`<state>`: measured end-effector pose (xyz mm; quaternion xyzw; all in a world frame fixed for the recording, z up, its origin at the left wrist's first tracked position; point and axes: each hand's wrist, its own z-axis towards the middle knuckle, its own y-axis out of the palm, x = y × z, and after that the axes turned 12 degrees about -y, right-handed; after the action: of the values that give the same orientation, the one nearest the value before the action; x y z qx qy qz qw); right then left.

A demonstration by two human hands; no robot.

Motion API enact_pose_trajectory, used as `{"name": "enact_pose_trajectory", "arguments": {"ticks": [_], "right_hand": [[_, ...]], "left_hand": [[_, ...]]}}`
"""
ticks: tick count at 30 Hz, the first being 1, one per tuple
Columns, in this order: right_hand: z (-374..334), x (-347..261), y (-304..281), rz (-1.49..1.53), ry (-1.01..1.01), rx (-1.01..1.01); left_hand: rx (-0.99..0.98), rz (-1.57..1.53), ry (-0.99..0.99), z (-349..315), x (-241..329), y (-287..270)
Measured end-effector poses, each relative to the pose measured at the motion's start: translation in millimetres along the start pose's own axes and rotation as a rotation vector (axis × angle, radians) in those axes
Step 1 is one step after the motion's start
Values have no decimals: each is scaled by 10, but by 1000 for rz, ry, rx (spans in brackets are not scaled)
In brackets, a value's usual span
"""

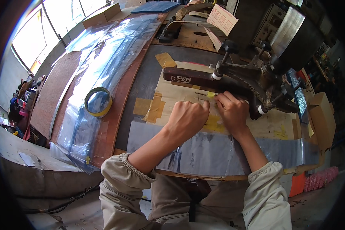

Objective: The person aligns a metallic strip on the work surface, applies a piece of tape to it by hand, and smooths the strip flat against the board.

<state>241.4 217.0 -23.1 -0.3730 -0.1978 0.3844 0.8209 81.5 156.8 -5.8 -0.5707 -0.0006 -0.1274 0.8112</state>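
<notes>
My left hand (189,117) is closed in a fist over the pale work board (168,92), knuckles up. Whatever its fingers grip is hidden underneath. Close beside it, my right hand (234,111) has its fingers bent and drawn together, the tips near a small yellow piece (211,94) on the board. I cannot make out what they hold. Just beyond both hands lies the dark bar (195,78) of a machine, under a metal bracket (253,73) with black knobs. Brown tape (155,109) patches the board's left side, and a grey sheet (203,153) covers its near edge.
Clear plastic bags (99,61) lie spread on a reddish-brown board to the left, with a tape roll (98,102) on them. A thick metal cylinder (295,38) stands at the back right. An open cardboard box (321,119) sits at the right edge.
</notes>
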Motion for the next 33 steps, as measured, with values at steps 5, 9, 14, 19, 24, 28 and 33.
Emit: {"name": "enact_pose_trajectory", "arguments": {"ticks": [5, 9, 14, 19, 24, 28, 33], "right_hand": [[9, -8, 17, 13, 0, 3], [11, -15, 20, 14, 21, 6], [13, -33, -4, 20, 45, -26], [-8, -38, -3, 61, 49, -17], [-10, -21, 1, 44, 33, -24], [2, -39, -14, 3, 20, -86], [9, -52, -59, -1, 62, -281]], "left_hand": [[-59, -26, -63, 42, -1, 27], [-59, -40, -34, 65, -17, 57], [-65, -37, -29, 88, -39, 99], [-47, -12, -16, 75, -45, 99], [-80, -64, -59, 109, -34, 90], [-99, -39, -85, 145, -32, 101], [-65, -30, -50, 131, -38, 140]]}}
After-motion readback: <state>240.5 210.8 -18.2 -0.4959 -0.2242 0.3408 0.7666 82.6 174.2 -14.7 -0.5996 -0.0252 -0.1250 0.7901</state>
